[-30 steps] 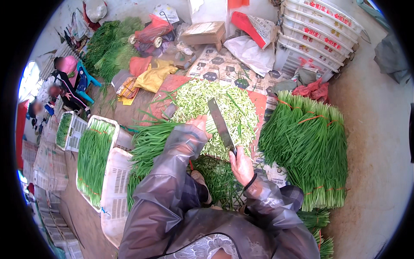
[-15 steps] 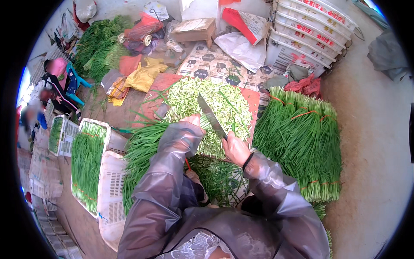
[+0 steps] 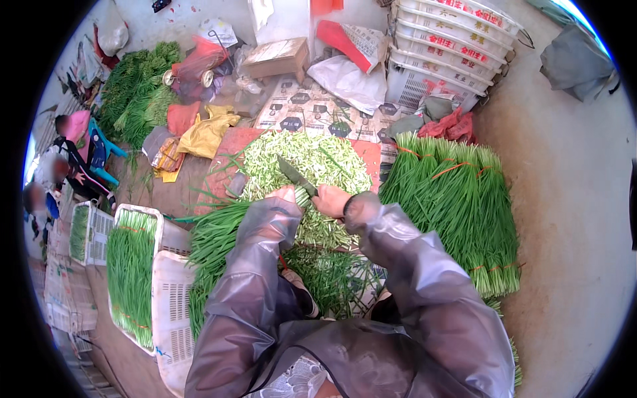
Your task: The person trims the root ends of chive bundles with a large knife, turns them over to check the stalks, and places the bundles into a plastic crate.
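Observation:
My left hand (image 3: 285, 194) is closed around a bunch of garlic chives (image 3: 217, 231). The long green leaves trail to the left under my forearm, and the pale stem ends stick out toward my right hand. In my right hand (image 3: 333, 200) is the handle of a knife (image 3: 296, 174), whose dark blade slants up and left across the stem ends, close to my left fingers. Beneath both hands spreads a heap of short, pale cut stem ends (image 3: 332, 156). Loose green leaves (image 3: 322, 282) lie between my feet.
Tied chive bundles (image 3: 451, 205) are stacked at my right. On the left stand a white crate (image 3: 159, 232) filled with chives and a tilted crate (image 3: 174, 318). White baskets (image 3: 444, 60) are stacked behind, with a yellow bag (image 3: 206, 132) at the back left. People (image 3: 76, 166) sit far left.
My right hand has moved left and up, bringing the knife from above the heap to the stem ends by my left hand. The whole view has shifted slightly.

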A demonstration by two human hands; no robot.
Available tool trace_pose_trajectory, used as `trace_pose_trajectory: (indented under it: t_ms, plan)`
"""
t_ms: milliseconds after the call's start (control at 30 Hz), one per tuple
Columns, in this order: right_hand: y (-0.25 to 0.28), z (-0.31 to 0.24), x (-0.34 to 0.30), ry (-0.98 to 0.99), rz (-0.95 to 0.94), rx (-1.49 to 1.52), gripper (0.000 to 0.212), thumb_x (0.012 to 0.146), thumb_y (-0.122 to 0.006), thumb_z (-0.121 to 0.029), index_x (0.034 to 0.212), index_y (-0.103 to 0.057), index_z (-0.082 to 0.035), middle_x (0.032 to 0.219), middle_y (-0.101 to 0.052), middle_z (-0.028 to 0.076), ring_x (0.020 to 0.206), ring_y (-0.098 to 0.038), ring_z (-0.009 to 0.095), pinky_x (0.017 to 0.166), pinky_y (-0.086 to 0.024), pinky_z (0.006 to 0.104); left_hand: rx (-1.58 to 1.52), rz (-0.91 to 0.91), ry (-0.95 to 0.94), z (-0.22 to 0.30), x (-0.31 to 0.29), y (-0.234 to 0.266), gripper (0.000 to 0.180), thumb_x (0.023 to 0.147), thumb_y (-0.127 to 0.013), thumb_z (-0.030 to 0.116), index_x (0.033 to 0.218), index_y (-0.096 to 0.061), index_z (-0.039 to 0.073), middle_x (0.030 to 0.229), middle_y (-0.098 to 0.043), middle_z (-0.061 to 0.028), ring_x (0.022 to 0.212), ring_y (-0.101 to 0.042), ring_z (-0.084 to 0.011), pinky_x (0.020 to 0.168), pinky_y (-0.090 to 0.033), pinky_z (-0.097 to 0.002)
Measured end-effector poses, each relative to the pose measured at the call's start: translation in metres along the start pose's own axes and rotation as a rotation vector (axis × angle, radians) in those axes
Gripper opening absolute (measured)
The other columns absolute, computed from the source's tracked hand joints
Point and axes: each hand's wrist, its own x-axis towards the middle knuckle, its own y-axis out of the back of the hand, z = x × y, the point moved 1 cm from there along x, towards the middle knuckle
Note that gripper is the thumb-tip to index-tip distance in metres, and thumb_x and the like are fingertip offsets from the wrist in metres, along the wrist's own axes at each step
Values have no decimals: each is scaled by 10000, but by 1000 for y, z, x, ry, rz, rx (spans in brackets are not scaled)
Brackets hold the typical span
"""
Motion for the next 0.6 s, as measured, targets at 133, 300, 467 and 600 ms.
trace_pose_trajectory:
  t_ms: [133,300,467,600]
  plan:
    - [20,-36,-27,-175,-243,95,353,961,-455,-237,887,-566,90,573,-597,196,439,-614,288,419,-507,410,1,119,-60,-33,-14,-24,360,791,-670,288,1042,-581,46,986,-647,-174,944,-636,-351,838,-508,-443]
    - [-61,-3,0,-129,234,102,357,928,-528,-261,937,-559,95,830,-636,343,818,-644,489,755,-517,537,-23,188,-153,-34,10,-45,443,720,-693,258,1075,-568,22,918,-639,-182,839,-636,-376,777,-508,-481]
    - [-17,-11,-22,-194,-212,171,363,934,-522,-255,945,-546,107,765,-635,328,755,-657,470,696,-536,512,24,163,-57,-29,-8,-38,426,753,-714,293,1088,-591,60,1001,-668,-188,942,-642,-371,848,-507,-469]
    - [-60,-2,-33,-193,246,97,345,941,-545,-254,963,-519,90,775,-637,328,775,-655,473,707,-524,530,36,-17,4,-9,2,-26,532,728,-762,288,1151,-554,41,1083,-645,-183,1035,-619,-346,907,-494,-424]
